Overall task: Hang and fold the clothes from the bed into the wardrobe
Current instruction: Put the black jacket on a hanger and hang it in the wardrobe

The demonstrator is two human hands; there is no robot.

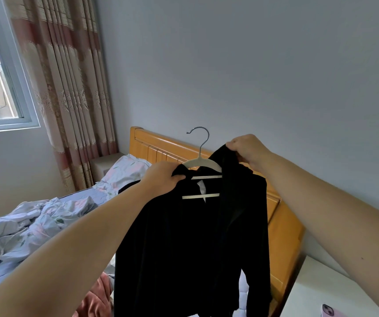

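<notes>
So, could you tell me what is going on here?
A person is fitting a black long-sleeved top onto a white hanger with a metal hook, above the wooden-framed bed. The left hand grips one shoulder of the top on the hanger; the right hand pinches the other shoulder, raised and not yet over the hanger's end.

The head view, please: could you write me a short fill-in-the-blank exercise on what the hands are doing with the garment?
1. The left hand grips a ____ garment on a white hanger.
2. The right hand holds the garment ____ than the left hand does.
3. A pink phone lies at the lower ____ of the view.
Missing words: black; higher; right.
</notes>
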